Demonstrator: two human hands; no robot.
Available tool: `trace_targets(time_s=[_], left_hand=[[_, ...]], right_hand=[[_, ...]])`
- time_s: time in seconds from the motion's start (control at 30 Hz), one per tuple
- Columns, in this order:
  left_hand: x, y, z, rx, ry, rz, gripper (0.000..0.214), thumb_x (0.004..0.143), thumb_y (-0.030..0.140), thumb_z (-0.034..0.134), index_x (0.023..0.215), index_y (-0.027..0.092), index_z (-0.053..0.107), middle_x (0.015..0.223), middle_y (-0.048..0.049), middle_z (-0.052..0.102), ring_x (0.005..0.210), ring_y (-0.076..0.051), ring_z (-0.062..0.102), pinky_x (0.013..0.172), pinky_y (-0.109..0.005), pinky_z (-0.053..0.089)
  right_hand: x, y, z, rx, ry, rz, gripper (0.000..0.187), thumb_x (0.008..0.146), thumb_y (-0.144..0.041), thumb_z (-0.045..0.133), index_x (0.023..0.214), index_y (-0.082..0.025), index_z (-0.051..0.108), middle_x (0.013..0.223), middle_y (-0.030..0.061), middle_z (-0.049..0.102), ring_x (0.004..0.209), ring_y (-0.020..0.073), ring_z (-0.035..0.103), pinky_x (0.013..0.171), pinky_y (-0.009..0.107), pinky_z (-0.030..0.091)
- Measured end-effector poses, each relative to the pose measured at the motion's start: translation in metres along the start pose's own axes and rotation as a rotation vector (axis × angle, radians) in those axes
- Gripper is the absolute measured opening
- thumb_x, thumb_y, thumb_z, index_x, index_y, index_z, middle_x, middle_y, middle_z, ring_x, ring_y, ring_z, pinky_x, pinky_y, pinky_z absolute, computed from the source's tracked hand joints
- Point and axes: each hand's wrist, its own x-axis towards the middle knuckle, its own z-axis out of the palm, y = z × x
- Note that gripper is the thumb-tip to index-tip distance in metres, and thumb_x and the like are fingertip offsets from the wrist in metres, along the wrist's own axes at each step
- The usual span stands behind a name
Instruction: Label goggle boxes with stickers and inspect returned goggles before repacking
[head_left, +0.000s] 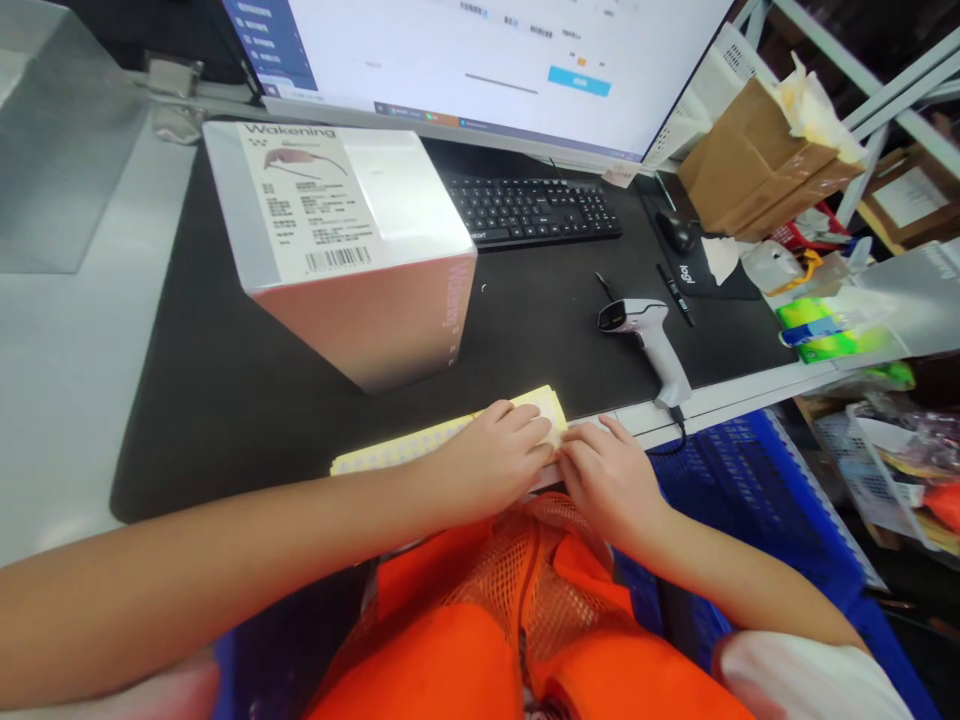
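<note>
A pale yellow sticker sheet (409, 446) with rows of small round dots lies along the front edge of the black desk mat. My left hand (504, 450) rests over its right part, fingers curled down and pressing on it. At the sheet's right corner, my right hand (604, 468) has its fingers bent together in a pinch. Both hands' fingertips meet there, and what lies between them is mostly hidden. Behind the sheet stands a white and pink box (367, 320) with a printed barcode label (307, 205) on top.
A barcode scanner (651, 340) lies to the right, near a marker pen (676, 296) and a mouse (675, 232). Behind are a keyboard (536, 210) and a monitor (465, 60). A cardboard box (757, 160) stands at the back right; blue crates (757, 500) sit below the desk edge.
</note>
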Motion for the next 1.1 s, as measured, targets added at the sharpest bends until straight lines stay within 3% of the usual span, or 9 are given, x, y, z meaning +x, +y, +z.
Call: trace_targets(time_s=[0.5,0.67,0.9,1.1], left_hand=[[0.000,0.001,0.002,0.005,0.013,0.010,0.016,0.101,0.028,0.053,0.101,0.017,0.065,0.110,-0.0100,0.063,0.108,-0.029,0.055,0.082,-0.043,0.041],[0.000,0.001,0.001,0.002,0.002,0.011,0.016,0.101,0.028,0.053,0.099,0.017,0.064,0.108,-0.0096,0.062,0.108,-0.029,0.055,0.083,-0.043,0.041],[0.000,0.001,0.000,-0.007,-0.001,-0.003,0.012,0.098,0.024,0.055,0.102,0.016,0.063,0.109,-0.0095,0.061,0.110,-0.029,0.054,0.085,-0.043,0.040],[0.000,0.001,0.000,-0.004,-0.001,0.002,0.013,0.100,0.023,0.051,0.100,0.016,0.063,0.106,-0.0093,0.061,0.105,-0.029,0.055,0.084,-0.043,0.041]], right_hand=[[-0.001,-0.013,0.009,0.010,0.082,0.128,0.022,0.095,-0.014,0.056,0.075,-0.019,0.063,0.079,0.0040,0.071,0.079,0.0185,0.065,0.113,0.047,0.034],[-0.002,-0.008,0.011,0.043,0.106,0.138,0.020,0.094,-0.012,0.056,0.077,-0.018,0.063,0.084,0.0050,0.072,0.082,0.0191,0.067,0.112,0.050,0.038],[-0.013,0.006,0.011,0.262,0.128,0.149,0.007,0.095,-0.013,0.059,0.091,-0.017,0.064,0.099,0.0068,0.071,0.101,0.0199,0.068,0.110,0.047,0.046],[-0.013,0.000,0.010,0.206,0.096,0.143,0.007,0.096,-0.013,0.060,0.092,-0.016,0.065,0.098,0.0081,0.070,0.100,0.0224,0.068,0.105,0.049,0.049]])
